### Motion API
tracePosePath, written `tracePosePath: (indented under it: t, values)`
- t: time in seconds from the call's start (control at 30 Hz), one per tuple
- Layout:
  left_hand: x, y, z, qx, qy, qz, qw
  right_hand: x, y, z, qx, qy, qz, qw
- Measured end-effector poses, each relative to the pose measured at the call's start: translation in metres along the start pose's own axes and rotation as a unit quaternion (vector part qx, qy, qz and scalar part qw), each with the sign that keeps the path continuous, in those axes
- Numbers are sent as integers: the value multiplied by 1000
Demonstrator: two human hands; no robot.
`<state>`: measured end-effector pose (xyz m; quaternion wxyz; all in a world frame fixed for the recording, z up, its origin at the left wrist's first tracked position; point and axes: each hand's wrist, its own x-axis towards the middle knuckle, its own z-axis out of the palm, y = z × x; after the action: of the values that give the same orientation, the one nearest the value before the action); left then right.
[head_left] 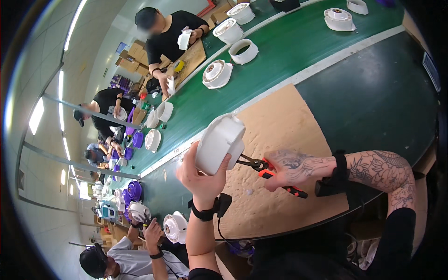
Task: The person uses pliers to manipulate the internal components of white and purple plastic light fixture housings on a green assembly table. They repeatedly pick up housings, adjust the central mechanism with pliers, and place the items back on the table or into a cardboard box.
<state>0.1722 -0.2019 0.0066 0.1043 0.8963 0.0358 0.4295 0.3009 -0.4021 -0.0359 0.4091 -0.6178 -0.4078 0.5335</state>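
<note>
My left hand (204, 181) is wrapped round a white plastic housing (215, 150), holding it tilted above the worktable. Its smooth outer side faces me, so the inside is hidden. In my right hand (296, 167) is a pair of long-nose pliers (255, 163) with red and black handles. Their dark jaws reach to the right edge of the housing, and the tips pass out of sight behind it. Below both hands lies a brown cardboard sheet (280, 123) with a dented surface.
Beyond the cardboard runs a green conveyor belt (275, 63) carrying white round housings (217, 74) and white rings (244, 51). A white housing (175, 227) stands left of my left forearm. Purple housings (134, 190) sit farther left. Several co-workers handle parts along the line.
</note>
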Motion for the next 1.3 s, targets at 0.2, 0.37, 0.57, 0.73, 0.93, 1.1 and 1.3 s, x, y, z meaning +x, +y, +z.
tracePosePath:
  t: [0.2,0.37,0.57,0.73,0.93,1.1,1.3]
  values:
    - [-25,-6,22,-154,96,-108,977,1,22,4,232,-106,-34,966]
    - [-38,-5,30,-195,107,-102,970,4,46,12,537,-308,-34,784]
    - [-59,-19,41,-233,60,-128,962,0,42,0,387,-187,11,903]
    - [-66,-14,40,-130,20,-68,989,-6,53,6,350,-148,23,925]
    - [-70,-11,48,-208,113,-2,971,-4,69,6,550,-391,-28,738]
    - [-60,-16,32,-120,88,-153,977,3,94,16,530,-386,6,755]
    - [-50,-107,-59,-173,17,-416,893,-13,80,-20,416,-309,22,855]
